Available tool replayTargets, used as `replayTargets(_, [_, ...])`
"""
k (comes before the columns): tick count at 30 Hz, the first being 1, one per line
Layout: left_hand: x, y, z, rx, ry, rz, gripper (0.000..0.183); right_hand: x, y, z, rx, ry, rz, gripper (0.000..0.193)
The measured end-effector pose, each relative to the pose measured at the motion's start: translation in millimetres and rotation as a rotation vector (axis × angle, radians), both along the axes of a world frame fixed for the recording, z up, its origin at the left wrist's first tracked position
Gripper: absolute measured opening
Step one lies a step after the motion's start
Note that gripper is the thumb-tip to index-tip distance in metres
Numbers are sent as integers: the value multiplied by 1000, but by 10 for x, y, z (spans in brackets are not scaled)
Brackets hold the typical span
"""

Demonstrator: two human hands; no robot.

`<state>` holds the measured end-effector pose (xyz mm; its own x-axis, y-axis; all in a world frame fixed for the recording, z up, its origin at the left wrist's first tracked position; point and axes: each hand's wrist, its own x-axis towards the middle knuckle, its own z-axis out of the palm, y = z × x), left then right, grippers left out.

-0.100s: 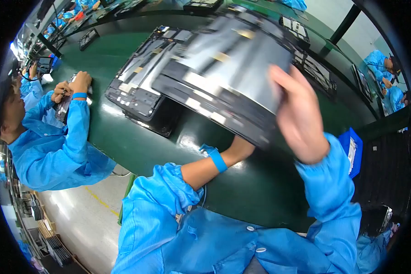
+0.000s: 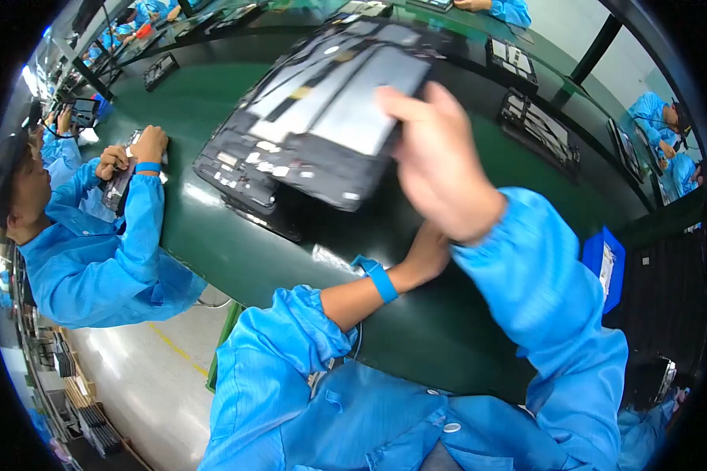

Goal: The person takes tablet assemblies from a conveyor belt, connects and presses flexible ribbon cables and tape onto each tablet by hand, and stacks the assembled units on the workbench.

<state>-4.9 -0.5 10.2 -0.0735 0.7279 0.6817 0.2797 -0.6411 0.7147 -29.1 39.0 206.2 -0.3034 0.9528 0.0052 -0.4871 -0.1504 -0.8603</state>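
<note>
My right hand (image 2: 446, 161) is closed on the right edge of an opened tablet (image 2: 322, 161), thumb on top. The tablet's silver battery cells and dark circuit-board end face up. It is tilted and overlaps a stack of similar opened tablets (image 2: 236, 174) on the green bench; whether it touches the stack I cannot tell. Behind my right wrist is my left hand (image 2: 430, 250), low over the bench, with a blue wrist strap (image 2: 378, 280) on that arm. Its fingers are hidden.
At the left, a co-worker (image 2: 94, 259) in blue handles another device (image 2: 118, 188). More opened tablets (image 2: 538, 132) lie on the dark strip along the far side of the bench (image 2: 479, 330). A blue bin (image 2: 614, 275) stands at the right edge.
My right hand has carried the tablet left, over the stack. More of my left hand shows from under where the tablet was.
</note>
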Motion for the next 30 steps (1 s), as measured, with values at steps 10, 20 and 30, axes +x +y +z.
replayTargets(10, [174,-298,-15,-628,-939,-420,30,-237,-25,-206,207,34,211,46])
replayTargets(20, [-22,-75,544,-472,25,-167,31,2367,3224,-954,393,-1859,-348,52])
replayTargets(30, [35,31,507,-479,78,-150,31,2691,3342,-954,284,-1873,123,57])
